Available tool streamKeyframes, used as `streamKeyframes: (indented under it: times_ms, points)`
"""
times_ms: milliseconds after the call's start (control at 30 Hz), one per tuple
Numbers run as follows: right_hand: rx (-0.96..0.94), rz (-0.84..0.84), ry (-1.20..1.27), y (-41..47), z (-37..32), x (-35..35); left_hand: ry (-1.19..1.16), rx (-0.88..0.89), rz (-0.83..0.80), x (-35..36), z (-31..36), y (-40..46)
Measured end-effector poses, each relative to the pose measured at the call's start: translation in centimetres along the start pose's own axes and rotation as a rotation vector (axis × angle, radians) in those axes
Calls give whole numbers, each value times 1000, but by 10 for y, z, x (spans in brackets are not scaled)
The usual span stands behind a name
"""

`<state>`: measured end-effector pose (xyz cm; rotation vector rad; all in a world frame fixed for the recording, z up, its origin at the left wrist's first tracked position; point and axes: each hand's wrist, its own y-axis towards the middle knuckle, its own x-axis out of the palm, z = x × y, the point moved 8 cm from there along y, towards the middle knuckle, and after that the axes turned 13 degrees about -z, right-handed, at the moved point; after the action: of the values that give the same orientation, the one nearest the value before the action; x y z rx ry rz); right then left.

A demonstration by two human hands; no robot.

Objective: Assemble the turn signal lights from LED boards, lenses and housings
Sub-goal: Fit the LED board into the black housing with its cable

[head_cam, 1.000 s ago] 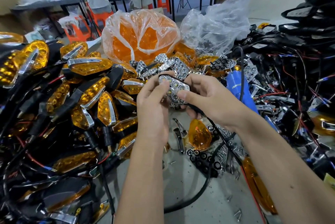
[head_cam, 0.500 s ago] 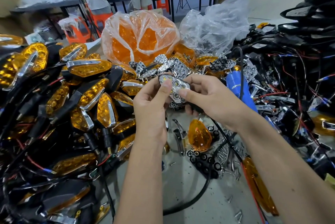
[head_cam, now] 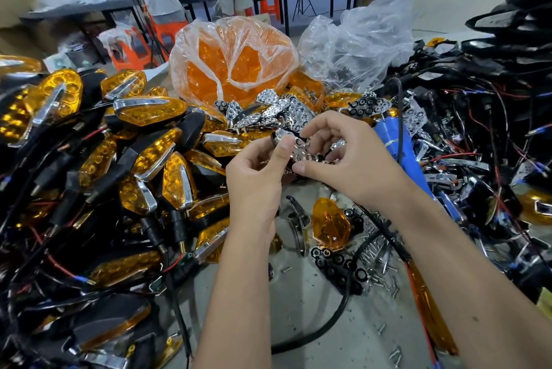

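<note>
Chrome reflector piece (head_cam: 301, 150) at frame center is mostly covered by fingers and motion-blurred; can't tell whether a housing sits behind it. A black cable (head_cam: 343, 306) runs from under the right hand down to lower center, its upper end hidden. Both forearms cut off at the bottom edge. Two people at the far tables, upper left, cut off at the top edge.

Versus 0.5 s ago: the reflector then faced the camera flat with its LED cups readable; now it is tilted and smeared. Right index and middle fingers, then closed onto the piece, have lifted and spread. Piles unchanged.

Left hand (head_cam: 257, 180): fingers curled, thumb tip pressed on the reflector's upper left edge, pinching it. Right hand (head_cam: 349, 165): thumb against the piece's lower edge, upper fingers arched loosely over it, half open; fingertip contact unclear.

Loose amber lens (head_cam: 330, 223) lies on the grey table (head_cam: 298, 309) just below the hands, beside black ring boards (head_cam: 337, 268) and scattered screws (head_cam: 379, 267). Finished amber signals (head_cam: 149, 159) heaped at left, bag of amber lenses (head_cam: 233, 61) upper center, loose chrome reflectors (head_cam: 277, 113) just above the hands, blue screwdriver (head_cam: 394, 147) right of them, black wired housings (head_cam: 490, 141) at right.
</note>
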<state>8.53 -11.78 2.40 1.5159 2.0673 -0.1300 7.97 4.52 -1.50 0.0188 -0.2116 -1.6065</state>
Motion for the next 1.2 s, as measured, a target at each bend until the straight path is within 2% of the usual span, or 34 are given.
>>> streamKeyframes:
  times_ms: [267,400,533,633,700,767,833,933,1033,1133,1200]
  points:
    - [62,-32,-10,1,6,2,-22,4,-47,6,4,-1]
    - [71,-6,89,-2,4,-3,-6,2,-77,9,4,-1]
    - [65,-50,197,-3,7,-5,-17,-13,-115,11,1,1]
    - [130,-41,325,-7,16,-11,-6,-54,-126,9,-6,2]
    - [146,20,500,-10,20,-18,3,-86,-118,7,-9,2]
    - [94,86,705,-11,21,-25,31,-91,-101,6,-11,2]
    - [57,142,765,-11,20,-32,37,-75,-97,6,-8,1]
    - [121,124,609,-10,21,-28,18,-50,-70,6,-5,0]
    - [189,17,462,-7,27,-13,22,-34,-62,7,-2,0]
    - [148,-108,267,-6,18,-1,10,-39,-72,8,0,0]
    - [122,-133,144,-6,13,4,2,-48,-80,8,0,-1]
